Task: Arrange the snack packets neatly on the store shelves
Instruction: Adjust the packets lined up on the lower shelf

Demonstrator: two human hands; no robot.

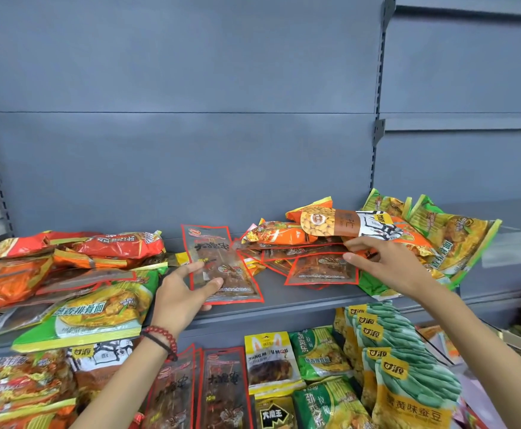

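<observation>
The left hand [185,292] grips a clear, red-edged packet [222,264]. Its thumb is curled over the lower face and its fingers [191,269] lie half-spread along the left edge. The packet is tilted with its foot on the shelf [284,297], and brown strips show through it. The right hand [386,267] pinches into a pile [315,267] of like packets, thumb above and forefinger below, nearly closed. Which packet it holds cannot be told. An orange packet [284,235] and a peanut packet [330,224] lie just above those fingertips.
</observation>
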